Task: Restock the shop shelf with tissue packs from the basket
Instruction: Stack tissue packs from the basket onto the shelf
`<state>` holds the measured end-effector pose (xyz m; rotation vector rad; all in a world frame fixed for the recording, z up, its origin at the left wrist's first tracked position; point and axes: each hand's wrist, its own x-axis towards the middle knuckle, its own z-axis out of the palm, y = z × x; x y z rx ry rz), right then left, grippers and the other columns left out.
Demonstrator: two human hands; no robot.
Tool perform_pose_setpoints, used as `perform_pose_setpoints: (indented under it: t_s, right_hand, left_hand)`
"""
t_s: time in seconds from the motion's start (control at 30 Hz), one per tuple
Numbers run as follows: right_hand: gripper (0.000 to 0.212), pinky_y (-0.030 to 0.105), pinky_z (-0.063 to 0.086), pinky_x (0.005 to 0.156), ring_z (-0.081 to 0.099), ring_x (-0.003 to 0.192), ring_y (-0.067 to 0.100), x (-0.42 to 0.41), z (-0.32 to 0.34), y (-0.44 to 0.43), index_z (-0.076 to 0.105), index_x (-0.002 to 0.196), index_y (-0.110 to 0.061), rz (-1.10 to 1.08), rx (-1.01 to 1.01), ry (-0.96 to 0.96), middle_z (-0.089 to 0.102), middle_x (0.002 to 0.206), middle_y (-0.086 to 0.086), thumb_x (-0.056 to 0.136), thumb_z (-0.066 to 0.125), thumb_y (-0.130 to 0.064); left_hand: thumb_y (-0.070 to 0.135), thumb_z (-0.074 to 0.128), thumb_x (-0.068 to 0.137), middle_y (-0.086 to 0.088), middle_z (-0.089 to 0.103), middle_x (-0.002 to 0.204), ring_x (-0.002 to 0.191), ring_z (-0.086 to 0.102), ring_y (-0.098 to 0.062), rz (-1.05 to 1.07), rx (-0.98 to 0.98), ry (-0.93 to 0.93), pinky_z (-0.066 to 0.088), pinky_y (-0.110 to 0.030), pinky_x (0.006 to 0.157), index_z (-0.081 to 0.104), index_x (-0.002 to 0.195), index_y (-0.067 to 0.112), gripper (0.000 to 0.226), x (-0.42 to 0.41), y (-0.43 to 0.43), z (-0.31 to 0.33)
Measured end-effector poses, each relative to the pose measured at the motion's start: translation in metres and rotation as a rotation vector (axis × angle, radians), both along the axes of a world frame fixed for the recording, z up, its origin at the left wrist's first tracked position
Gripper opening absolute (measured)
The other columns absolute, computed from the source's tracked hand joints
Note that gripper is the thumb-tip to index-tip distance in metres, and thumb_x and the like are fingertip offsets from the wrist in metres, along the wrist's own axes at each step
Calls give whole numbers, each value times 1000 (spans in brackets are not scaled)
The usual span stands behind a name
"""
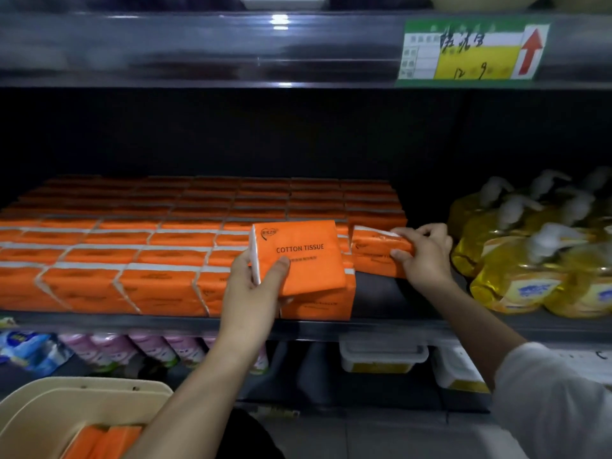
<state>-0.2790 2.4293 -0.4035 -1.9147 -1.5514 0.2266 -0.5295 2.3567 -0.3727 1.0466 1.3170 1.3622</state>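
Orange tissue packs [139,246] lie in tight rows across the left and middle of the shelf [331,326]. My left hand [255,286] grips one orange pack marked "COTTON TISSUE" [304,256], held tilted just above the front row. My right hand [427,256] holds another orange pack [377,246] at the right end of the rows, low over the shelf. The beige basket [39,412] sits at the bottom left with orange packs [106,440] inside it.
Yellow pump bottles [536,260] crowd the right part of the same shelf. A bare strip of shelf lies between them and the tissue rows. Pink and blue packets [109,349] and plastic tubs [384,357] fill the shelf below. A price tag [470,51] hangs above.
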Motion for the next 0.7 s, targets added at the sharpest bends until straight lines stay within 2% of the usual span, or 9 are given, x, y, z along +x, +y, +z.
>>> perform_pose_setpoints:
  t_s: [0.07, 0.23, 0.33, 0.4, 0.5, 0.57, 0.6, 0.67, 0.7]
  right_hand:
    - [33, 34, 30, 102, 32, 114, 26, -2, 1, 5, 63, 119, -25, -18, 13, -26, 31, 111, 2, 86, 65, -22]
    - [33, 36, 31, 105, 30, 125, 30, -9, 2, 17, 61, 122, -18, -56, 2, 22, 32, 130, 12, 89, 62, -18]
    - [41, 38, 31, 107, 29, 129, 31, -11, 0, 20, 55, 127, -13, -78, -9, 26, 29, 136, 15, 87, 65, -18]
    - [50, 40, 33, 107, 31, 129, 32, -12, 0, 18, 49, 130, -11, -68, -15, 63, 29, 135, 14, 85, 67, -18]
    - [57, 38, 32, 106, 30, 128, 31, -16, 8, 6, 43, 135, -12, -71, 41, 74, 32, 133, 14, 85, 67, -24]
    - [53, 30, 30, 105, 33, 127, 27, -24, 19, -7, 44, 135, -12, -43, 125, 109, 36, 133, 13, 88, 63, -30]
    - [49, 21, 31, 102, 38, 124, 23, -30, 25, -14, 48, 133, -12, 0, 164, 150, 40, 132, 12, 90, 60, -32]
    - [37, -1, 33, 86, 49, 109, 11, -42, 36, -33, 56, 125, -15, 119, 187, 287, 50, 126, 5, 92, 55, -33]
    - [34, -4, 34, 79, 51, 103, 6, -48, 41, -44, 58, 122, -18, 182, 167, 388, 54, 121, 1, 93, 53, -34]
  left_hand:
    - [19, 58, 91, -1, 67, 105, 91, 66, -14, -14, -7, -24, 57, -25, 60, 56, 115, 16, 25, 0, 0, 0]
    - [19, 58, 91, 4, 69, 103, 86, 68, -9, -53, -6, -40, 57, -25, 62, 59, 116, 19, 25, -5, -2, -4]
    - [19, 58, 91, 5, 70, 104, 89, 68, -10, -82, 9, -39, 56, -25, 62, 60, 113, 22, 23, -7, -4, -4]
    - [20, 59, 90, 5, 70, 105, 95, 68, -13, -97, 15, -26, 57, -30, 69, 60, 113, 25, 23, -9, -6, -5]
    - [25, 63, 87, 6, 69, 110, 104, 65, -14, -113, 32, 22, 52, -45, 92, 58, 115, 29, 29, -12, -8, -7]
    - [35, 67, 81, 7, 68, 113, 107, 63, -14, -135, 41, 40, 48, -48, 96, 57, 117, 32, 38, -13, -12, -5]
    - [40, 67, 76, 7, 67, 114, 108, 63, -14, -154, 46, 49, 48, -48, 97, 56, 118, 32, 44, -12, -14, -4]
    - [41, 65, 73, 7, 68, 113, 107, 63, -13, -197, 61, 65, 49, -46, 96, 54, 121, 29, 51, -11, -18, -2]
    - [37, 65, 74, 7, 68, 113, 106, 63, -12, -218, 72, 64, 50, -44, 95, 53, 123, 27, 51, -10, -20, -1]
